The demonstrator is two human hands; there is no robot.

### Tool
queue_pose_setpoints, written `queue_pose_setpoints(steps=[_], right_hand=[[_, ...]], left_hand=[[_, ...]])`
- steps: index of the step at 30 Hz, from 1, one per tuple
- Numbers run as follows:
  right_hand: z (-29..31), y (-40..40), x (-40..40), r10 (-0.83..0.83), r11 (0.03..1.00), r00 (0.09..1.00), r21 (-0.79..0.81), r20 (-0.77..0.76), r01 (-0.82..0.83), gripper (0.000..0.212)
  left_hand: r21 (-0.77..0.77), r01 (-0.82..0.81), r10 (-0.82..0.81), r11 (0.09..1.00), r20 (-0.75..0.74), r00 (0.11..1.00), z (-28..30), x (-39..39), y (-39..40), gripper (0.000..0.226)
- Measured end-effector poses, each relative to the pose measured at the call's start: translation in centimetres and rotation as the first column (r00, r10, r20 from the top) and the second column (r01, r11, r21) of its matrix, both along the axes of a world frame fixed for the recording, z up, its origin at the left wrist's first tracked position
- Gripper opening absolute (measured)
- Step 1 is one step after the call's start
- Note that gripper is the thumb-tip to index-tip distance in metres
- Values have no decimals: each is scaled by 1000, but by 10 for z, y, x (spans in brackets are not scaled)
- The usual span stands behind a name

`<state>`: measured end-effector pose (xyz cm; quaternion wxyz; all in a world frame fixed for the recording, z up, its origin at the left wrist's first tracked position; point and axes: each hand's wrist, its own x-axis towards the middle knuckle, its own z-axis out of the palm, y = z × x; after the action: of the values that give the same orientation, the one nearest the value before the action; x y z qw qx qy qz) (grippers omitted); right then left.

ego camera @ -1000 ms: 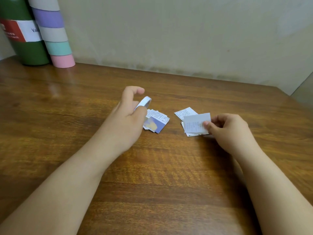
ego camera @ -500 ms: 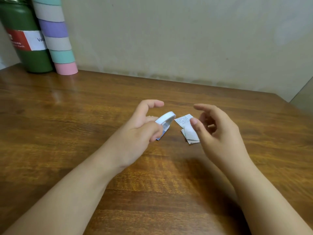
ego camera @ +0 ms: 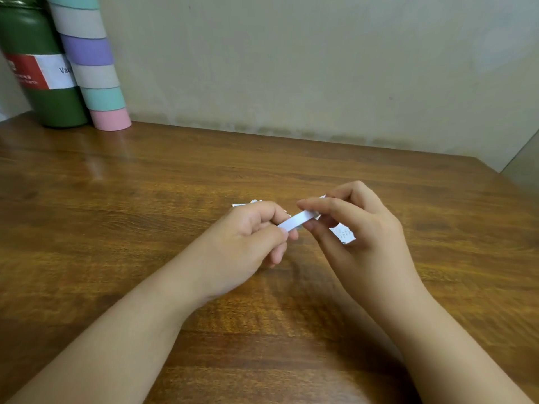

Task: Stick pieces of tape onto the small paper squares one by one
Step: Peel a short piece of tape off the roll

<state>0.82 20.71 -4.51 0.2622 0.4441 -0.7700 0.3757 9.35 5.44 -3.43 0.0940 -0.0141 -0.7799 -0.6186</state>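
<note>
White tape roll (ego camera: 294,221) sits between the two hands, held above a brown wooden table (ego camera: 145,199) near its middle. Its edge faces the camera, so it reads as a thin pale band slanting up from lower left to upper right. The left hand (ego camera: 250,237) has its fingers curled in, with thumb and forefinger pinching the lower left end of the roll. The right hand (ego camera: 358,237) comes in from the other side, its forefinger lying over the top of the upper right end and its thumb under it, so that it pinches the roll too; the remaining fingers are bent and lifted behind. Whether a strip has been peeled free from the roll cannot be told, since the fingers cover that part. Small paper squares lie on the table under and behind the hands in two lots. One lot of paper squares (ego camera: 344,234) with printed text shows below the right hand's fingers, partly covered by them. Another lot of paper squares (ego camera: 248,203) peeks out as white corners just behind the left hand's knuckles. How many squares are in either lot cannot be told. At the far left corner of the table, against a plain beige wall (ego camera: 320,68), stands a dark green bottle (ego camera: 38,83) with a red and white label, and just beside it, touching or nearly so, a leaning stack of pastel rolls (ego camera: 93,71) in grey, purple, teal and pink.
</note>
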Motion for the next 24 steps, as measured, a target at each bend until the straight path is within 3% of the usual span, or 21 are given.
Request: queue_pose_setpoints(steps=[5, 11, 19, 24], right_hand=[[5, -1, 7, 6, 992, 996, -126, 90, 6, 24], [3, -14, 21, -35, 992, 998, -120, 58, 42, 28], [0, -15, 21, -72, 984, 997, -162, 19, 74, 18], [1, -14, 22, -55, 983, 996, -171, 76, 67, 13]], left_hand=[[44, -40, 43, 998, -70, 997, -1, 0, 0, 16], [15, -90, 91, 996, -152, 984, 0, 1, 4, 14], [-85, -184, 169, 979, -163, 972, 3, 5, 11, 19], [-121, -209, 191, 970, -146, 971, 4, 6, 11, 20]])
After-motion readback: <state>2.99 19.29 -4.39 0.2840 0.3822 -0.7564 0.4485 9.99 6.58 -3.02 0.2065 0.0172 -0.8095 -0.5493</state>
